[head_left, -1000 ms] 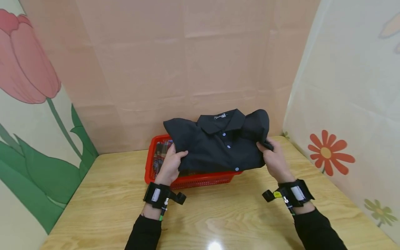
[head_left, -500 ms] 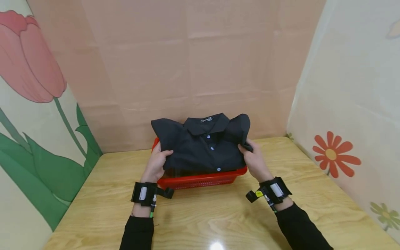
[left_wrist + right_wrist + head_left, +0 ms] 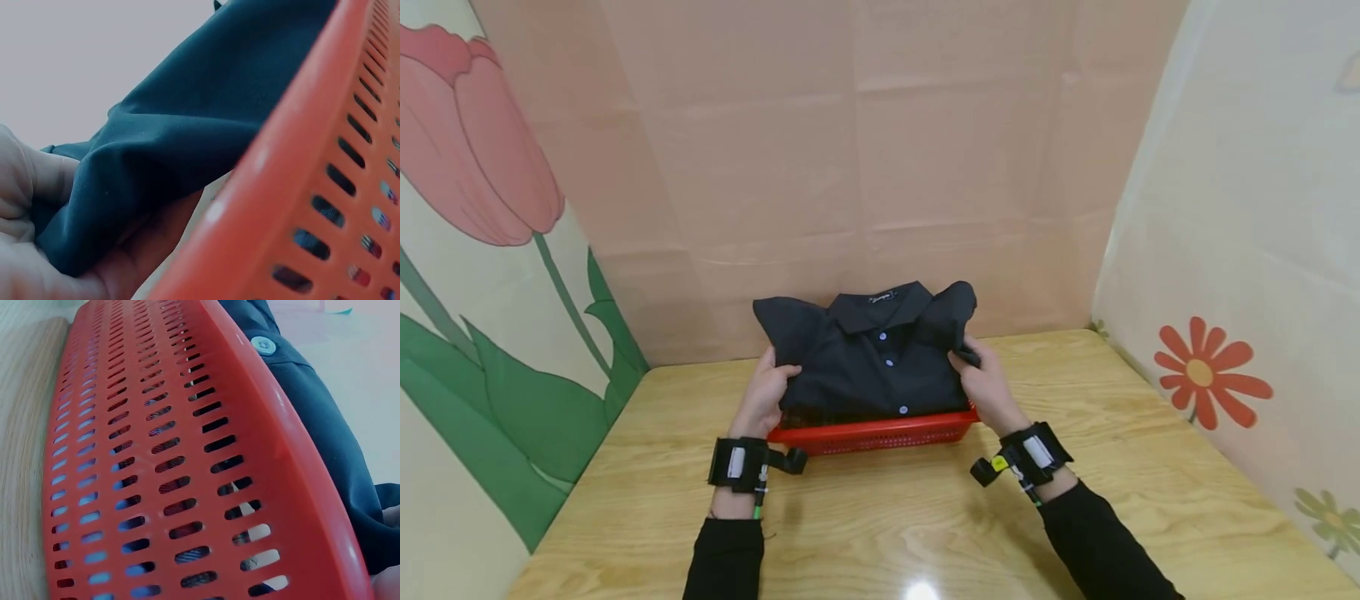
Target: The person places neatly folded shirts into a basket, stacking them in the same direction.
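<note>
A black collared shirt (image 3: 868, 358) with pale buttons, folded into a compact shape, lies over the red plastic basket (image 3: 880, 435). My left hand (image 3: 763, 392) pinches its left side, thumb on top and fingers underneath, as the left wrist view shows with the dark cloth (image 3: 156, 137) beside the basket rim (image 3: 250, 169). On the opposite side, my right hand (image 3: 988, 383) grips the bunched sleeve edge. The right wrist view shows mostly the slotted basket wall (image 3: 169, 456), with the shirt (image 3: 319, 419) past the rim and only a sliver of the hand.
The basket stands on a light wood table (image 3: 880, 517) close to the pinkish backdrop (image 3: 865, 167). Patterned cloth shows through the basket's slots. A flower-printed sheet (image 3: 1225, 250) rises on the right, and a tulip-printed one (image 3: 482, 275) on the left.
Both hands have carried the shirt leftward and lowered it onto the basket, which it now mostly covers. Their hold on the two sides is the same.
</note>
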The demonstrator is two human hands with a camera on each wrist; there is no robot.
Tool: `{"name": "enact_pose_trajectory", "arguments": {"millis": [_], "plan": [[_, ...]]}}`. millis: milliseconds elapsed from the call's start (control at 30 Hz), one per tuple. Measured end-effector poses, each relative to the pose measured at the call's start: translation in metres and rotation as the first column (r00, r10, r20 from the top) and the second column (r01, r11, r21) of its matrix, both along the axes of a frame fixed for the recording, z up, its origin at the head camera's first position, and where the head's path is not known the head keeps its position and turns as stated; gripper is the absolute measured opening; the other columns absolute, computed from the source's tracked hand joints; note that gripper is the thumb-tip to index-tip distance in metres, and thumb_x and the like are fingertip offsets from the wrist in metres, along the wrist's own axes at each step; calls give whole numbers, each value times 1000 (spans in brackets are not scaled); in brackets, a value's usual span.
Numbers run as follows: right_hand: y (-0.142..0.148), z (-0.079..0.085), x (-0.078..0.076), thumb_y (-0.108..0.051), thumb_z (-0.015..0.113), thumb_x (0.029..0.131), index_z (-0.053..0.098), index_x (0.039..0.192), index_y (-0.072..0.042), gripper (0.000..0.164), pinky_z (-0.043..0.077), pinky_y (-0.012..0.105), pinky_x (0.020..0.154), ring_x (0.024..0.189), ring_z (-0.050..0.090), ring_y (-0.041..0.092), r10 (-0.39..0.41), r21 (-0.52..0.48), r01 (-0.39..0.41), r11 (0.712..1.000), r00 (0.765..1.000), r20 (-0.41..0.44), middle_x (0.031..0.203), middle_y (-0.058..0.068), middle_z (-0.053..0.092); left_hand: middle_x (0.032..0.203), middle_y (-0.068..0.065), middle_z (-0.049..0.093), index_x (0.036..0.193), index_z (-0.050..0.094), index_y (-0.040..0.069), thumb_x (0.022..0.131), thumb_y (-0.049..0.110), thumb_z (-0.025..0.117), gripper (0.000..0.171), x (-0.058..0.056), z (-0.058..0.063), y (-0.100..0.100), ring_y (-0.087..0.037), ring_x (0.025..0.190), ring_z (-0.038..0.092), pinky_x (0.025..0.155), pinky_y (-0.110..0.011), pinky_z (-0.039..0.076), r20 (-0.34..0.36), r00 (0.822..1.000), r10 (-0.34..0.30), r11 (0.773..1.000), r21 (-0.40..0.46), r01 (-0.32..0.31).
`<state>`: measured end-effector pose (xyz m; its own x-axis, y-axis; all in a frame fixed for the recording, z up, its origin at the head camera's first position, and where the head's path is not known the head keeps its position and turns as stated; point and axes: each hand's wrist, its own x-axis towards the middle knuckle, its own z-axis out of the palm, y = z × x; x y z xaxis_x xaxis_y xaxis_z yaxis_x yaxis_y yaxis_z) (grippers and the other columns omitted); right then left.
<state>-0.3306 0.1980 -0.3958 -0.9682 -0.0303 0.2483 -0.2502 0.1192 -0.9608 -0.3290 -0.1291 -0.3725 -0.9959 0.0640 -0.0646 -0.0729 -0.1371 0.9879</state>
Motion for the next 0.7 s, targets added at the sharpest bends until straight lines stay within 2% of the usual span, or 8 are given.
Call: {"name": "enact_pose_trajectory", "arguments": {"millis": [300,433,533,633,700], "plan": [[-5,-2,-6,-2,45,101,45,148,-13,47,27,56,116,135,41,36,89,26,-91,996,994,67,147,18,43,160,-1,28,156,23,28,95,0,42,70,-4,-7,0,-28,140,33,119,-49,25,6,999,51,997,-61,-50],[-4,-1,-7,-4,47,101,34,154,-14,55,24,57,117,141,34,36,98,60,-108,992,985,143,156,16,32,161,-1,26,157,21,27,93,0,42,73,-5,-8,0,-28,141,31,120,-50,22,21,999,49,995,-93,-47],[-1,1,-8,-13,50,102,24,156,-11,60,23,57,117,144,29,37,84,119,-107,987,980,183,160,17,25,162,-1,23,158,16,27,93,2,43,74,-5,-8,0,-27,143,28,120,-51,20,12,998,55,988,-143,-53],[5,3,-8,-31,55,101,16,158,-9,73,23,58,117,147,25,38,17,215,-56,975,984,180,162,18,20,164,-4,18,159,10,24,97,10,46,73,-4,-6,1,-28,147,22,122,-50,16,-59,994,90,961,-256,-102],[9,4,-9,-40,57,98,12,158,-8,81,24,58,117,147,24,39,-51,300,12,954,991,123,162,19,19,164,-10,14,159,2,18,99,15,48,75,-3,-5,1,-31,149,19,122,-50,15,-142,984,111,914,-373,-157]]}}
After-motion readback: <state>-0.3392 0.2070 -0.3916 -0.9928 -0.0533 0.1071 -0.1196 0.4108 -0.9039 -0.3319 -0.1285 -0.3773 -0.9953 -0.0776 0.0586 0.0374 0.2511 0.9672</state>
